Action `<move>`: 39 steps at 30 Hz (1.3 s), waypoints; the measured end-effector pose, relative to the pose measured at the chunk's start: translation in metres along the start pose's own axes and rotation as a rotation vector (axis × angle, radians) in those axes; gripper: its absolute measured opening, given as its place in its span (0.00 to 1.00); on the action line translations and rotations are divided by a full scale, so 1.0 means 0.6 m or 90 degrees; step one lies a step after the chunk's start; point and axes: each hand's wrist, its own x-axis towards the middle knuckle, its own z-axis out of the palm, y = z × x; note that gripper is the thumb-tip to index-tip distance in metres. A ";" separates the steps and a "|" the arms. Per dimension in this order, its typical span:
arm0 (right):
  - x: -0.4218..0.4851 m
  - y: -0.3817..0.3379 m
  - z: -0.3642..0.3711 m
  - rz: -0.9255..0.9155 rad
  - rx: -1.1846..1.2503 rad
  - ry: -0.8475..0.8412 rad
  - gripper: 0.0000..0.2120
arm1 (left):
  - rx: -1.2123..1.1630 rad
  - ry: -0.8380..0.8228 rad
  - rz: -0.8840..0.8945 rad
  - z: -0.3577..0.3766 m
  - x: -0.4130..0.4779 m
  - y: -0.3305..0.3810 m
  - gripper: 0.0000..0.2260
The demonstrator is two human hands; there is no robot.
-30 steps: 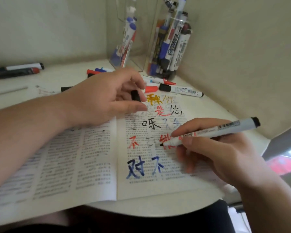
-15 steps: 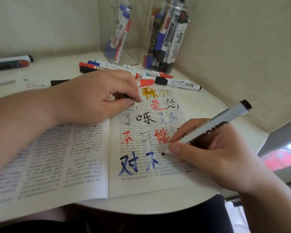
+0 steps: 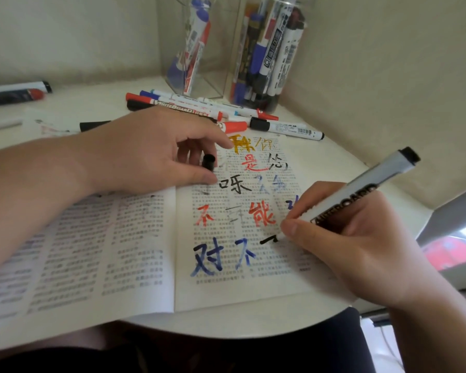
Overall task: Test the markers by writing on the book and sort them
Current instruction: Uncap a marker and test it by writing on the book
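My right hand (image 3: pixel 361 254) grips a marker (image 3: pixel 361 191) reading "ITEBOARD", tip on the book (image 3: pixel 105 251) at a black stroke (image 3: pixel 269 240); my left hand (image 3: pixel 151 154) pinches a black cap (image 3: pixel 208 162).

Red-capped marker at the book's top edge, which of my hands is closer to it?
Left. The left hand rests on the book just below the red-capped marker, pinching a black cap. The right hand is farther down, writing with a white marker.
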 end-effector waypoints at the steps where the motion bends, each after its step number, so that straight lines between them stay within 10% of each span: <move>1: -0.002 0.000 0.001 0.003 -0.019 0.001 0.03 | 0.003 -0.001 -0.001 -0.001 0.000 0.000 0.20; 21: -0.002 -0.008 0.006 -0.004 0.013 -0.044 0.02 | 0.048 -0.011 0.035 -0.004 -0.001 0.004 0.15; 39: 0.093 -0.052 -0.011 -0.134 0.094 -0.045 0.06 | -0.062 0.021 -0.011 -0.005 0.000 0.006 0.31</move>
